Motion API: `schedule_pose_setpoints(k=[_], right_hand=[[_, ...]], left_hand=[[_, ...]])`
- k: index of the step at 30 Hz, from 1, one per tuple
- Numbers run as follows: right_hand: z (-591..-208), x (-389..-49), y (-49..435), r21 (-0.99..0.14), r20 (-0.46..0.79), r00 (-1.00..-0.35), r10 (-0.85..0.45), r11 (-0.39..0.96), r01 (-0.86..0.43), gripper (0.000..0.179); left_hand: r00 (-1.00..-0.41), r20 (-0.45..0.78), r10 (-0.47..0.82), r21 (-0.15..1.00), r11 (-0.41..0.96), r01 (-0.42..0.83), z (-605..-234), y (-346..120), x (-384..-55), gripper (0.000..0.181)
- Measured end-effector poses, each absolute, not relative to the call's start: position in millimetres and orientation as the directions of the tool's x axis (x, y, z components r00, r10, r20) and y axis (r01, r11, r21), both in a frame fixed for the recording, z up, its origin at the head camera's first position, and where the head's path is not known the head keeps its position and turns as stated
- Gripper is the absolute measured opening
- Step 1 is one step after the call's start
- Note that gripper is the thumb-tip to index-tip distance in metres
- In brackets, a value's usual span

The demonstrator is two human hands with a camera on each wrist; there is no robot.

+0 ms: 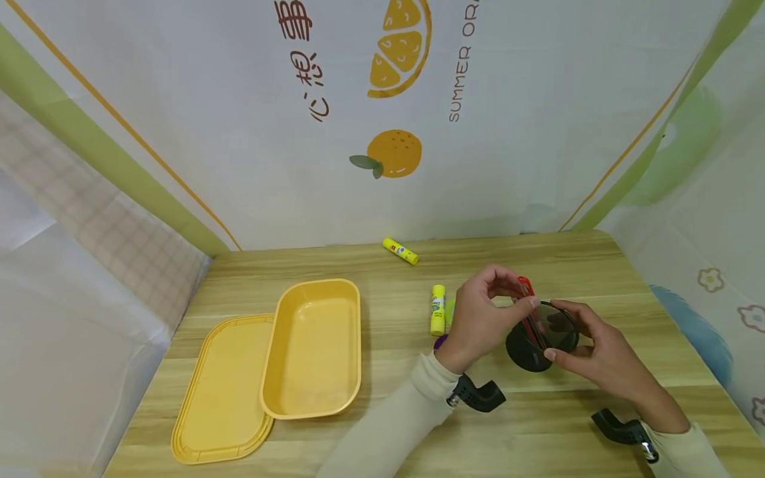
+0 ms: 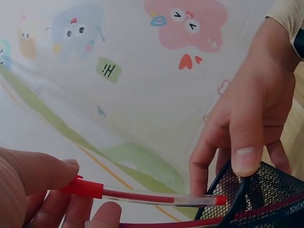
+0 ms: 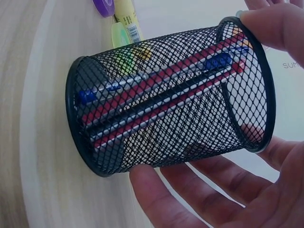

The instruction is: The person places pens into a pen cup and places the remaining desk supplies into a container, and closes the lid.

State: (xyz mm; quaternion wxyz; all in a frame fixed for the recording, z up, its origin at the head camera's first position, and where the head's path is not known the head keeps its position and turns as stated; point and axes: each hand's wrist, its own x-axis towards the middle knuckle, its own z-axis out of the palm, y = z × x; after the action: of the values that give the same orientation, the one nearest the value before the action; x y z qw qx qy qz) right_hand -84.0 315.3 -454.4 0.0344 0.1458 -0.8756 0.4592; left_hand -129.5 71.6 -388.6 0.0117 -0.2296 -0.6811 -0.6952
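My left hand [image 1: 485, 324] pinches a clear-barrelled pen with a red cap [image 2: 159, 196] between thumb and fingers. The pen's red-tipped end reaches to the rim of a black mesh pen holder [image 3: 71, 118]. My right hand [image 1: 606, 358] grips the holder from the right, thumb and fingers spread at its rim and side. Through the mesh, several slim items show inside: red-and-white striped sticks [image 3: 164, 76] and a blue-ended pen [image 3: 88, 97]. In the head view, my left fingers partly cover the holder's mouth.
Left of my hands lie a yellow glue stick [image 1: 438, 311], a partly hidden light-green item [image 1: 449, 315] and a purple item [image 1: 441, 341]. Another glue stick [image 1: 400, 251] lies near the back edge. Farther left are a yellow box [image 1: 356, 358] and its flat lid [image 1: 224, 392].
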Motion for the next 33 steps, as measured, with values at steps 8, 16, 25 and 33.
schedule_pose_setpoints(k=[8,16,25,33], right_hand=[[-453,-84,315,-0.796,0.203,-0.952,-0.231,0.526,-0.298,0.081],[-453,-84,314,-0.805,0.195,-0.957,-0.216,0.522,-0.282,0.081],[-453,-83,314,-0.803,0.19,-0.958,-0.214,0.528,-0.277,0.08],[-453,-83,314,-0.8,0.19,-0.956,-0.223,0.53,-0.282,0.081]], left_hand=[[-0.878,0.373,0.299,0.927,-0.09,0.364,-389,70,-123,0.022],[-0.878,0.365,0.31,0.93,-0.177,0.323,-394,68,-120,0.019],[-0.88,0.329,0.343,0.943,-0.159,0.291,-410,72,-121,0.022],[-0.895,0.29,0.339,0.957,-0.121,0.264,-421,74,-123,0.023]])
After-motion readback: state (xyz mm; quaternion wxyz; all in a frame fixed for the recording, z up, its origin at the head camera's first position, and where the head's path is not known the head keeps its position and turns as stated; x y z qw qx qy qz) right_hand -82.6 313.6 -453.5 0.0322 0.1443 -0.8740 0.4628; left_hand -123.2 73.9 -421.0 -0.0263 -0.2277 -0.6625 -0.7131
